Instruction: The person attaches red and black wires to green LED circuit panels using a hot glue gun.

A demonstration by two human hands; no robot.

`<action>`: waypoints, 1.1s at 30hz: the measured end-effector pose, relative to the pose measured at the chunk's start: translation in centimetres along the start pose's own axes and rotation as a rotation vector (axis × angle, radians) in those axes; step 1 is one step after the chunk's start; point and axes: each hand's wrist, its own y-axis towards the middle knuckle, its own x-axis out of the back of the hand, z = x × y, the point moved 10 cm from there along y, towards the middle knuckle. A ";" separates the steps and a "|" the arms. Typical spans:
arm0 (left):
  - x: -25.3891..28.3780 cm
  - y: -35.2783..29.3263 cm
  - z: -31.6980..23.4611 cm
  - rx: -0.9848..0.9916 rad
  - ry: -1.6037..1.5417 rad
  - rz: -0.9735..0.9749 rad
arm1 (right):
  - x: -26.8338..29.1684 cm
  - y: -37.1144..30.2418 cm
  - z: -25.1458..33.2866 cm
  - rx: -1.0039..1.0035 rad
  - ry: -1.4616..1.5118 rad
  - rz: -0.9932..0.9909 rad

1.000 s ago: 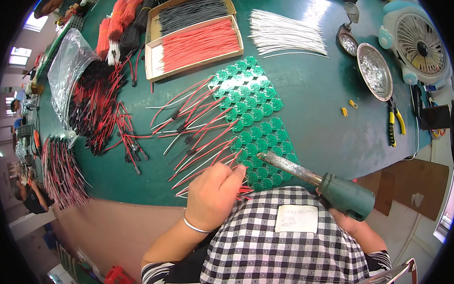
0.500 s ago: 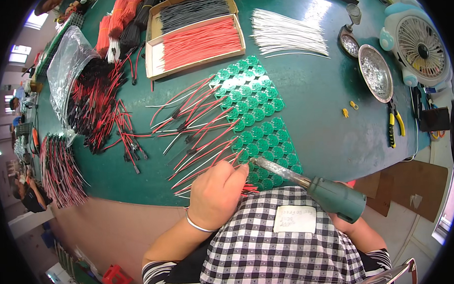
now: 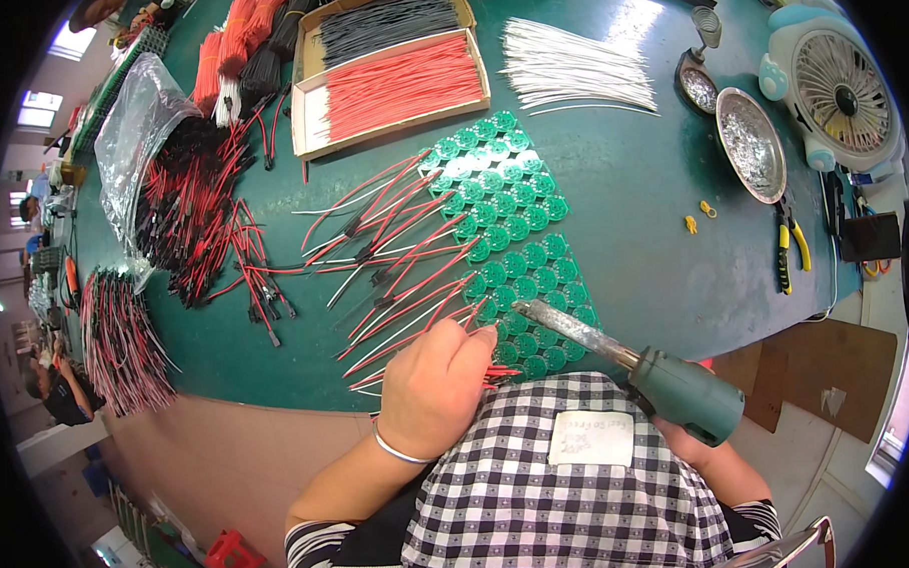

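An electronics workshop: circuit boards [image 3: 498,187], a soldering iron [image 3: 687,396] (green-handled), boxed wires [image 3: 403,88].

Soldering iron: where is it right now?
Head view, lower right of centre: the soldering iron is in the right hand, its tip over the nearer green circuit board, right of the left hand.

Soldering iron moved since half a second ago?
Yes. Against the green circuit boards, the soldering iron has shifted right, its tip also up, away from the left hand.
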 end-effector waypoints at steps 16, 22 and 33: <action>-0.2 0.2 -0.1 -0.015 0.048 -0.051 | -0.8 -0.7 -1.1 -0.027 0.098 0.022; -0.2 0.1 0.0 -0.031 0.057 -0.049 | -1.0 -0.5 -0.9 -0.012 0.098 0.034; -0.1 0.3 0.0 -0.036 0.042 -0.050 | -3.2 -4.1 -5.5 -0.401 0.618 0.070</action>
